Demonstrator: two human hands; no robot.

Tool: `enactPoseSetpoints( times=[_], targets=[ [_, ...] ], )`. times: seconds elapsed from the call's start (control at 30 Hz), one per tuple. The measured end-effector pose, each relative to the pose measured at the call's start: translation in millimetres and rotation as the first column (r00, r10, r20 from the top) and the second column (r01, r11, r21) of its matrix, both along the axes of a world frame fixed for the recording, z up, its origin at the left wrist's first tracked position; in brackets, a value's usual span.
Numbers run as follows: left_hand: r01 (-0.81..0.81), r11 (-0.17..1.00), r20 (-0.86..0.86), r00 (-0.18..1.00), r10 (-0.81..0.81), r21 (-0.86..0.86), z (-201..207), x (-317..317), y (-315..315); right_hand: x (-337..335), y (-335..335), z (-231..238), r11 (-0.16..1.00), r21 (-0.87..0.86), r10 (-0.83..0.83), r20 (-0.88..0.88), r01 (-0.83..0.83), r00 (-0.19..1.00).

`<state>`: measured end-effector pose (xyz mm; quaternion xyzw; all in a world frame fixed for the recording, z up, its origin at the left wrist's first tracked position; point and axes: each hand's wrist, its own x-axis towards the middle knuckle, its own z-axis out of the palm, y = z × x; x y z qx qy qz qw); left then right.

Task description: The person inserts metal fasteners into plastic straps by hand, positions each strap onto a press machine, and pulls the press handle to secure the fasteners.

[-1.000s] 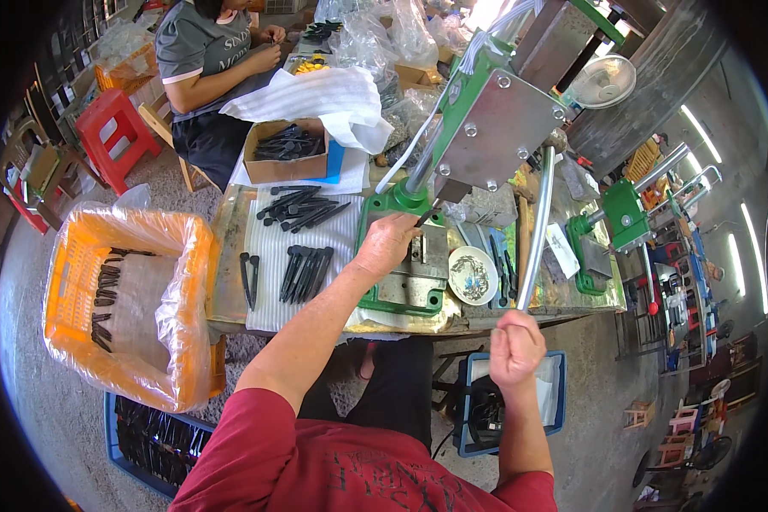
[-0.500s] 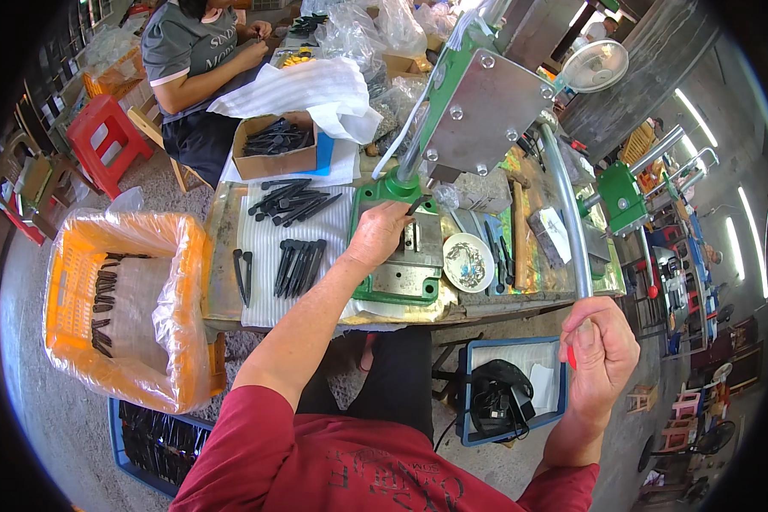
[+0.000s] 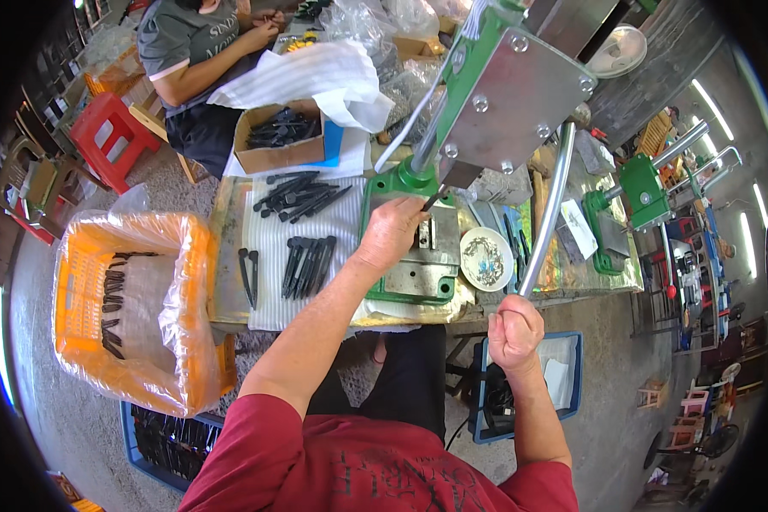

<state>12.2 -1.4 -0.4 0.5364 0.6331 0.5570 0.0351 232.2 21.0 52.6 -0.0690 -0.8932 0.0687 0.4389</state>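
My left hand (image 3: pixel 392 230) is over the base of a green arbor press (image 3: pixel 411 286), its fingers closed on a slim black part (image 3: pixel 436 198) under the ram. Most of that part is hidden by the fingers and the press. In a fist, my right hand (image 3: pixel 516 333) grips the lower end of the steel press lever (image 3: pixel 548 218). Left of the press, long black parts with wider heads lie on white ribbed foam (image 3: pixel 269 311): a loose pile (image 3: pixel 300 196), a neat row (image 3: pixel 307 266) and a pair (image 3: pixel 248 277).
A white bowl (image 3: pixel 508 271) of small metal pieces stands right of the press. Behind the foam is a cardboard box (image 3: pixel 282 155) of black parts. A plastic-lined orange crate (image 3: pixel 198 299) is at left, a blue bin (image 3: pixel 576 375) below the table. Another person (image 3: pixel 200 51) sits at far left.
My right hand has moved left and slightly up with the lever, which now slants down to the left. The left hand stays at the press with the black part. The view has shifted a little.
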Motion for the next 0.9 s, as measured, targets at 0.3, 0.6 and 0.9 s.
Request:
enactPoseSetpoints(
  times=[0.3,0.6,0.9],
  targets=[
    [0.020,0.999,-0.012,1.000,-0.020,0.033,-2.2,1.0,1.2,17.1,-21.7,39.5,0.996,-0.081,0.028,0.024,-0.026,0.999],
    [0.049,0.997,-0.026,0.998,-0.050,-0.059,1.7,-2.0,2.0,32.4,-54.5,121.1,0.840,-0.542,-0.050,-0.048,0.016,0.998],
    [0.014,0.999,0.065,0.998,-0.011,-0.042,2.4,-2.9,3.6,31.2,-56.9,108.6,0.845,-0.530,-0.059,-0.208,-0.062,0.976]
  ],
)
